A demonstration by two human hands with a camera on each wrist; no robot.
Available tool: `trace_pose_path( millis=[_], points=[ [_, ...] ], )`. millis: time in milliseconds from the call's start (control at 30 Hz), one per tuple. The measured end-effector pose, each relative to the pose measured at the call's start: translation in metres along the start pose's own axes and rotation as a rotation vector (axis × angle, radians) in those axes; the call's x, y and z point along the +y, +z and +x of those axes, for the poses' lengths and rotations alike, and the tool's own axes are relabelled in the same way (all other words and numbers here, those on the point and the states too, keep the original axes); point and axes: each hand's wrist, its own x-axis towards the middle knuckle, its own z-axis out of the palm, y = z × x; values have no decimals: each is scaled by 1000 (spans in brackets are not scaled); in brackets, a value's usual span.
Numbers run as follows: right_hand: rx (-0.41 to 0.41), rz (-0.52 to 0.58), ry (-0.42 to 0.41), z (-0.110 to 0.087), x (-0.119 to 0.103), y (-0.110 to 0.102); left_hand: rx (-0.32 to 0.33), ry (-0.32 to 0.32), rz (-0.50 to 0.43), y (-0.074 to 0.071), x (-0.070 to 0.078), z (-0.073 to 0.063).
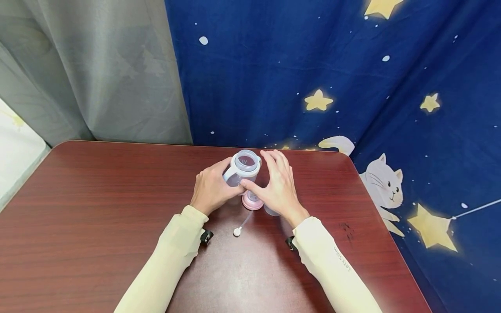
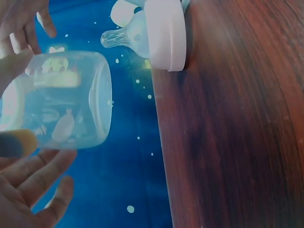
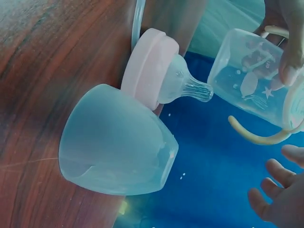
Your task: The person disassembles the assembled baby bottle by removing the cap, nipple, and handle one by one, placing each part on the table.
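A clear baby bottle (image 1: 240,177) with pale handles stands uncapped between the hands, its open mouth towards the head camera. My left hand (image 1: 211,187) holds it by its left side, the thumb against the body and fingers about a handle (image 3: 280,31). On the other side, my right hand (image 1: 278,184) has its fingers spread and loosely bent. Its thumb overlaps the bottle in the head view, and no object is in its grip. Close below lies a pink collar (image 3: 145,69) with a clear teat (image 3: 190,88), and a thin straw (image 1: 245,219) runs from it to a white weight (image 1: 236,232).
A translucent dome cap (image 3: 116,140) sits on the dark red wooden table (image 1: 117,208), beside the pink collar and under my right hand. Behind the table's far edge hangs a blue curtain (image 1: 254,78) with stars, joined by a grey one (image 1: 129,78) at left.
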Motion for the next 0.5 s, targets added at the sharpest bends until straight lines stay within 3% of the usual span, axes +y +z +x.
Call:
trace_pose_path(
  millis=[300,500],
  points=[
    [-61,74,-27,1,0,-5,-65,103,-39,1,2,-2],
    [-74,111,-10,0,0,-5,-81,119,-51,0,3,-3]
  ],
)
